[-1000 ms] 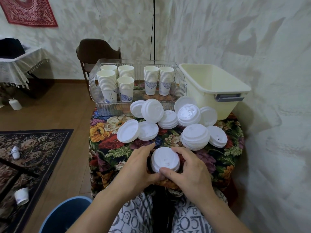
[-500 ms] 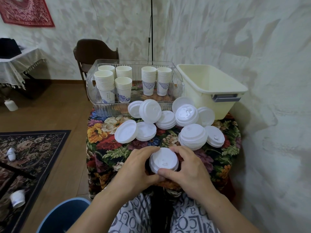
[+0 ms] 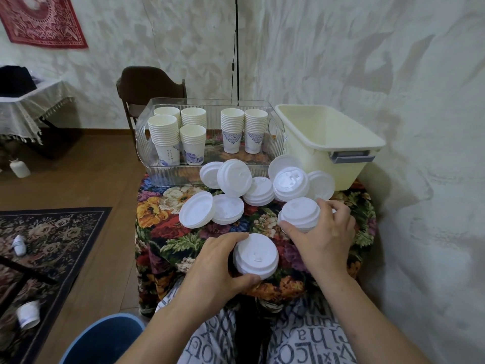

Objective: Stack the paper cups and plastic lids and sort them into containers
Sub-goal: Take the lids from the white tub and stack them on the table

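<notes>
My left hand (image 3: 214, 269) grips a short stack of white plastic lids (image 3: 256, 256) near the front edge of the flowered table. My right hand (image 3: 322, 232) curls round a second stack of lids (image 3: 300, 212) further back and to the right. Several more lids (image 3: 233, 178) lie loose and in small piles across the middle of the table. A clear ribbed container (image 3: 168, 174) at the back holds several stacks of paper cups (image 3: 164, 135). A cream plastic bin (image 3: 325, 143) stands at the back right, with nothing visible inside.
A brown chair (image 3: 147, 82) stands behind the table. A blue bucket (image 3: 105, 337) sits by my left knee. Paper cups (image 3: 27, 313) lie on the dark patterned rug (image 3: 52, 232) at left. The wall runs close along the right side.
My right hand has let go of the near lid stack and moved up and right onto the second stack. My left hand still holds the near stack.
</notes>
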